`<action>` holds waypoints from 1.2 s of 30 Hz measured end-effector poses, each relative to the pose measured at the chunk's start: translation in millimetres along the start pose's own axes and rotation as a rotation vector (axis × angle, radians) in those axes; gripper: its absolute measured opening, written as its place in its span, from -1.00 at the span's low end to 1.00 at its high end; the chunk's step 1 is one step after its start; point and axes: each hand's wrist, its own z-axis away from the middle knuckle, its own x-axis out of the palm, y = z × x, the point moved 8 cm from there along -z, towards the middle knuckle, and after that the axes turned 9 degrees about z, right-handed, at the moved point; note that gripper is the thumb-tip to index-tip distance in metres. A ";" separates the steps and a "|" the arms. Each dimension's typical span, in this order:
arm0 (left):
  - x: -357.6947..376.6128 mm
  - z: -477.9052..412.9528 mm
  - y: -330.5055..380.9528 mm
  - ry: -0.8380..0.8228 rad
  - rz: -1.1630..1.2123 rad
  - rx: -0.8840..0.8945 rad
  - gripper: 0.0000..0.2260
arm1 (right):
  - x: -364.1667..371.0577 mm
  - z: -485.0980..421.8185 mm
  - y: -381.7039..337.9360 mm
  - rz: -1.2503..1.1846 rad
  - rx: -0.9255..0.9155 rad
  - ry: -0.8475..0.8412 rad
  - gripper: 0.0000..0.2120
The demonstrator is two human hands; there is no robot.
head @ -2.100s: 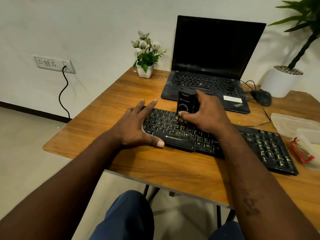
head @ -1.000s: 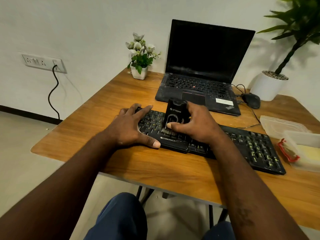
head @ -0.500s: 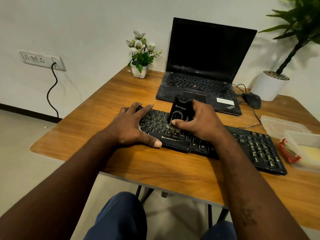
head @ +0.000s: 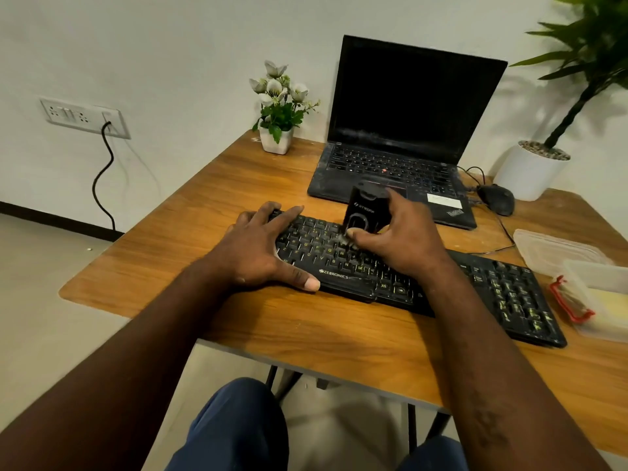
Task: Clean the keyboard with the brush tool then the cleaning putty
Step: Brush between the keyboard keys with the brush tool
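Wooden desk in front of me, pushed against the wall. Laptop open at the back, screen dark. Black keyboard lies across the middle of the desk, in front of the laptop, running off to the right. Big potted plant in a white pot at the far right corner. Clear plastic tub just beside the keyboard's right end, red clip on it, something pale yellow inside, can't tell what. My left hand lies flat on the keyboard's left end, fingers straight, thumb along the front edge, grasping nothing. My right hand is wrapped round the brush tool, thumb on its front face. Tool stands upright on the keys left of centre, bristles down on them. Small flower pot sits left of the laptop, mouse right of it.
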 end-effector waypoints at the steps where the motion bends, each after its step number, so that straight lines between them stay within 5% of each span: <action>1: -0.2 -0.4 -0.1 0.000 0.000 0.001 0.27 | -6.5 -3.6 7.8 0.058 0.059 0.070 -0.34; 5: -0.1 -0.2 -0.7 -0.004 -0.006 0.001 0.27 | -11.7 -4.6 16.9 -0.005 0.112 0.111 -0.36; 10: 0.8 -0.1 -1.8 -0.005 -0.015 -0.004 0.28 | 25.6 9.9 -27.3 -0.237 -0.097 -0.278 -0.49; 20: -0.1 0.2 -0.5 0.009 -0.006 0.008 0.26 | -4.2 -18.1 7.2 0.041 0.130 0.139 -0.38; 26: 0.9 -0.2 -0.8 0.005 -0.006 0.010 0.25 | 29.3 5.4 -36.1 -0.225 -0.113 -0.276 -0.46; 32: 0.9 -1.0 -2.0 0.000 -0.005 0.002 0.25 | -6.7 -17.4 12.2 0.061 0.158 0.107 -0.35; 36: 2.4 -0.5 -1.3 -0.036 -0.033 -0.009 0.26 | -20.8 -2.0 35.0 -0.098 0.171 0.097 -0.41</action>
